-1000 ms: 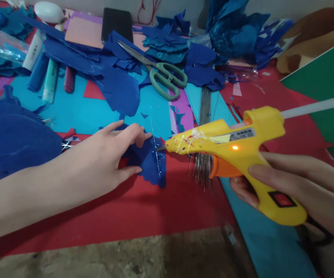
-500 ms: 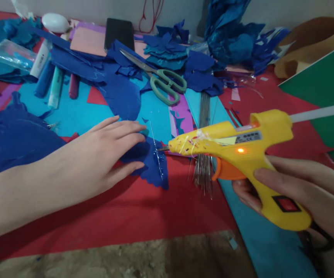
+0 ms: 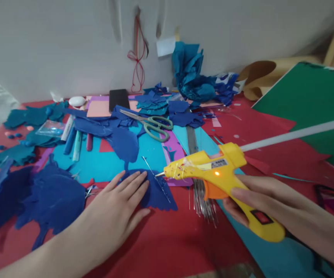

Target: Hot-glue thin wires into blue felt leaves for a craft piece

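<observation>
Gluing, we judge: our right hand [image 3: 271, 202] has fingers clamped round the glue gun [image 3: 227, 170], nozzle [image 3: 161, 174] by the wire [image 3: 163, 189] across the blue piece [image 3: 152, 197] on the desk [image 3: 161, 243]; our left hand [image 3: 114, 218], fingers apart, covers its edge. Next calls for steadiness.

a craft workspace, home or studio unclear: a red-covered table [image 3: 161, 243] against a pale wall [image 3: 68, 46], with scissors [image 3: 143, 119], thin wires [image 3: 192, 139], teal cut pieces [image 3: 35, 115] near its far left corner, crumpled teal material [image 3: 188, 75] by its far edge, and a glue gun [image 3: 227, 173] above it
</observation>
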Demonstrator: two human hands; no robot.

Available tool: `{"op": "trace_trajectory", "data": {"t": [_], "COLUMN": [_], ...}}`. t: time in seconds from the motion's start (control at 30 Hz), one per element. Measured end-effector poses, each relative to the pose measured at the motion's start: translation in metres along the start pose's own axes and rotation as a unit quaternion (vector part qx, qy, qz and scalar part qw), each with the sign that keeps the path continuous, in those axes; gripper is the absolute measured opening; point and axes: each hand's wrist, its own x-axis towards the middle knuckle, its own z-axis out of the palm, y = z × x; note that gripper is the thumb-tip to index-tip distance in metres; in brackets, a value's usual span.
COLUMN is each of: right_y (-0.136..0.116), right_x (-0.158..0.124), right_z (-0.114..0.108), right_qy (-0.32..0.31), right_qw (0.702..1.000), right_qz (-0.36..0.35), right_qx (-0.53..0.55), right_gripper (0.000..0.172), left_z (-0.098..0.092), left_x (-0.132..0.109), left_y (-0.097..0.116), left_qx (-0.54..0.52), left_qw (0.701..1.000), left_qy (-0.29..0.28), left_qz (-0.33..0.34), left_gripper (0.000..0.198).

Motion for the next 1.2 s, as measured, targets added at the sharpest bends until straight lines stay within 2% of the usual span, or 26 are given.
{"op": "trace_trajectory", "data": {"t": [0.13,0.27,0.47,0.57,0.77,0.97,1.2], "right_y": [-0.008,-0.009,0.005,0.004,-0.010,0.004,0.013], "right_x": [0.001,0.002,0.002,0.002,0.004,0.002,0.001], "right_z": [0.000,-0.001,-0.001,-0.002,-0.005,-0.002,0.002], "right_qy": [-0.097,-0.122,-0.113,-0.112,-0.110,-0.078,-0.055], "right_qw": [0.988,0.982,0.981,0.982,0.986,0.995,0.997], "right_qz": [0.039,0.056,0.023,0.023,0.030,-0.014,-0.048], "right_qx": [0.115,0.133,0.159,0.153,0.119,0.063,-0.025], "right_gripper": [0.043,0.043,0.039,0.040,0.043,0.038,0.039], "left_z": [-0.004,-0.005,-0.005,-0.005,-0.002,0.004,0.003], "left_x": [0.000,0.000,0.006,0.009,0.005,0.000,-0.009], "left_y": [0.000,-0.004,-0.010,-0.010,0.002,0.012,0.005], "left_qx": [0.023,0.035,0.017,0.003,0.001,0.026,-0.006], "left_qw": [0.999,0.998,0.998,0.997,0.998,0.998,0.999], "left_qy": [-0.021,-0.033,-0.053,-0.059,-0.019,0.026,0.031], "left_qz": [-0.021,-0.033,-0.043,-0.053,-0.057,-0.045,-0.043], "left_gripper": [0.045,0.046,0.049,0.052,0.051,0.051,0.051]}}
